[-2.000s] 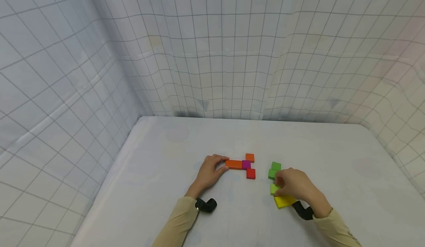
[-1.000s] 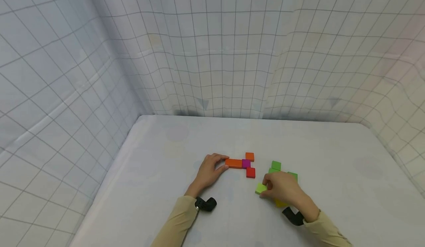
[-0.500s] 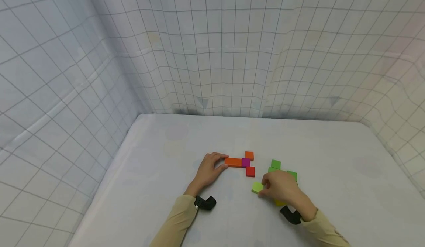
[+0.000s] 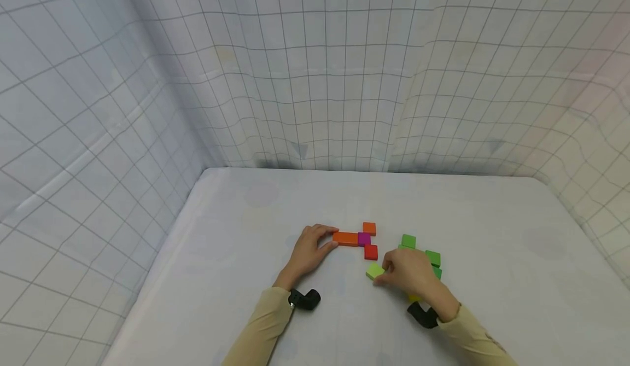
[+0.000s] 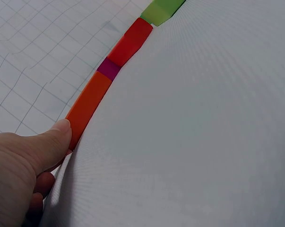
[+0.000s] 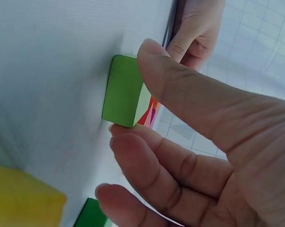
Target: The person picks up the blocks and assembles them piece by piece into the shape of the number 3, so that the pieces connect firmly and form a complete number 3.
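Note:
With thumb and fingers, my left hand (image 4: 306,254) pinches the left end of the long orange block (image 4: 346,239). A purple block (image 4: 364,239) touches that block's right end. Cornerwise to the purple one lie a small orange block (image 4: 369,228) behind and a red block (image 4: 371,252) in front. My right hand (image 4: 410,270) holds a light green block (image 6: 122,90) between thumb and fingertips, down at the table and turned at an angle. This block is just in front of the red one, a small gap apart in the head view.
Several green blocks, one at the back (image 4: 408,240) and another to the right (image 4: 433,257), lie around my right hand, which partly covers them. A yellow block (image 6: 24,198) lies under its wrist side. A gridded white curtain (image 4: 315,81) surrounds the white table (image 4: 256,207).
My right hand has taken the light green block from beside the yellow one and moved it left, toward the red block. My left hand stays on the long orange block.

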`<state>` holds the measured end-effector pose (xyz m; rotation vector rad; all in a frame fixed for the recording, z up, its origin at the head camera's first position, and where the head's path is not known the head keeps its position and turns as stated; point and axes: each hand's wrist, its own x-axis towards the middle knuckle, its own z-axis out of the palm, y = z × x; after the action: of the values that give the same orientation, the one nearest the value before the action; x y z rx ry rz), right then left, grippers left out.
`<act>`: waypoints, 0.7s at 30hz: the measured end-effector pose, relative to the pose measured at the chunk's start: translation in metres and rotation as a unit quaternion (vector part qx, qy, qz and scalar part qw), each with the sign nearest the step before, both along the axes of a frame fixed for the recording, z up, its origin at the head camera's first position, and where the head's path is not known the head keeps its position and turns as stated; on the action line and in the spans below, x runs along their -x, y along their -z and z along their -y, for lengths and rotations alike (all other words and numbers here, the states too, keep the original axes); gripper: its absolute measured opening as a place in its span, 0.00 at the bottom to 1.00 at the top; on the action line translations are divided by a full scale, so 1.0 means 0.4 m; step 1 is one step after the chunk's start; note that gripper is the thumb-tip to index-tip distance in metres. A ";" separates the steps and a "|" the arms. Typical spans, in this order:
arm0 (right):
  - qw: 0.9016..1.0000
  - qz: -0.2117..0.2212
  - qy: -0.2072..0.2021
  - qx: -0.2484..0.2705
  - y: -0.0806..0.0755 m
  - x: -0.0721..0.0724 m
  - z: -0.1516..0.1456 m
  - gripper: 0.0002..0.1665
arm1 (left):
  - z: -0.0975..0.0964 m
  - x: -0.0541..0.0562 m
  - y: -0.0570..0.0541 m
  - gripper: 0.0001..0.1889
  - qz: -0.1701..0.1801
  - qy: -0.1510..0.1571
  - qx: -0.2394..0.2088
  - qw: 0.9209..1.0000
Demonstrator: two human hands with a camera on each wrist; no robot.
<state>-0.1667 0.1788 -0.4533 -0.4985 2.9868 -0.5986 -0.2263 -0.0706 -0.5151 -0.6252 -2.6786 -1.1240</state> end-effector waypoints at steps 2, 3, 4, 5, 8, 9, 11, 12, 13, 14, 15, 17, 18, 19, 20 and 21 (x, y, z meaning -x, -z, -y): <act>1.000 0.003 0.002 -0.003 0.001 0.002 0.003 0.18 | 0.000 -0.002 -0.002 0.17 -0.004 0.001 -0.002 1.000; 1.000 0.004 0.002 -0.004 0.001 0.003 0.005 0.18 | 0.000 -0.002 -0.002 0.16 -0.008 0.002 -0.003 1.000; 1.000 0.007 0.003 -0.004 0.001 0.004 0.007 0.18 | 0.000 -0.002 -0.003 0.16 -0.011 0.003 -0.004 1.000; 1.000 0.010 0.004 -0.005 0.001 0.004 0.008 0.18 | 0.000 -0.003 -0.003 0.16 -0.013 0.003 -0.005 1.000; 1.000 0.016 0.005 -0.007 0.000 0.007 0.013 0.18 | 0.000 -0.002 -0.004 0.16 -0.013 0.003 -0.003 1.000; 1.000 0.017 0.006 -0.008 -0.001 0.007 0.014 0.18 | -0.001 -0.002 -0.004 0.16 -0.009 0.002 -0.002 1.000; 1.000 0.018 0.007 -0.010 0.000 0.009 0.016 0.19 | -0.001 -0.001 -0.005 0.17 -0.003 0.001 0.000 1.000; 1.000 0.018 0.006 -0.012 0.000 0.009 0.017 0.19 | -0.001 -0.001 -0.005 0.17 0.000 0.001 0.001 1.000; 1.000 0.018 0.006 -0.013 0.000 0.010 0.017 0.19 | -0.001 0.000 -0.005 0.17 0.002 0.000 0.001 1.000; 1.000 0.019 0.006 -0.015 0.000 0.011 0.018 0.19 | -0.001 0.000 -0.004 0.17 0.001 -0.001 0.003 1.000; 1.000 0.019 0.006 -0.015 0.000 0.011 0.018 0.19 | -0.001 0.000 -0.004 0.17 0.002 -0.001 0.003 1.000; 1.000 0.021 0.006 -0.016 0.000 0.012 0.019 0.19 | -0.001 0.000 -0.004 0.17 0.001 -0.002 0.004 1.000; 1.000 0.021 0.006 -0.016 0.001 0.012 0.019 0.19 | -0.001 0.000 -0.003 0.17 0.002 -0.002 0.004 1.000; 1.000 0.021 0.006 -0.016 0.001 0.012 0.019 0.19 | -0.001 0.000 -0.003 0.17 0.002 -0.003 0.004 1.000; 1.000 0.021 0.006 -0.015 0.001 0.013 0.019 0.19 | -0.001 0.001 -0.003 0.17 0.003 -0.003 0.004 1.000; 1.000 0.022 0.007 -0.015 0.001 0.013 0.019 0.19 | -0.001 0.001 -0.003 0.17 0.005 -0.003 0.003 1.000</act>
<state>-0.1718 0.1713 -0.4537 -0.4580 2.9552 -0.5578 -0.2266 -0.0703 -0.5141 -0.6135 -2.6921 -1.1214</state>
